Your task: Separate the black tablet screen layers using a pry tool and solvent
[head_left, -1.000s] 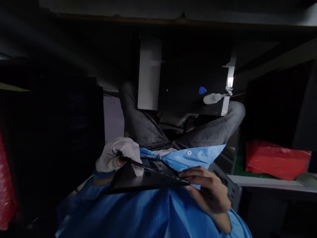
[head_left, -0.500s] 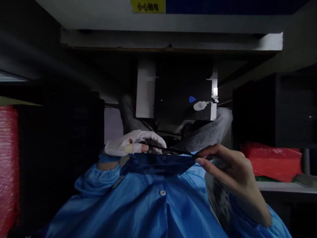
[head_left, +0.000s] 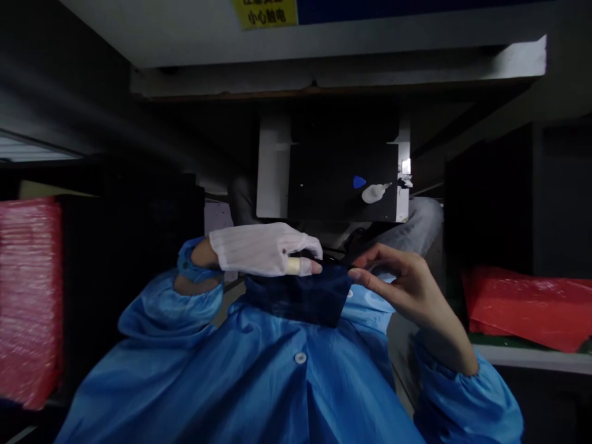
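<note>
A thin, dark, glossy panel (head_left: 296, 299) is held between my two hands in front of the blue smock. My left hand (head_left: 259, 250), in a white glove with the taped thumb sticking out, is closed on the panel's upper edge near its middle. At the upper right corner my right hand (head_left: 407, 280), bare, pinches the panel between thumb and fingers. The panel's exact kind is not clear in the dim light. Beyond the hands, a small white dropper bottle (head_left: 372, 193) lies beside a blue triangular pick (head_left: 359, 182) on a black-topped stand (head_left: 333, 203).
Red plastic wrap (head_left: 30, 296) is stacked at the left, and red bags (head_left: 527, 305) lie on a shelf at the right. Dark boxes (head_left: 490, 203) flank the right side. A pale bench edge (head_left: 342, 77) with a yellow warning label (head_left: 268, 12) crosses above.
My left hand has slid right along the panel's edge, and my right hand has come left, so they are closer together. The panel's face shows more. The view has shifted slightly.
</note>
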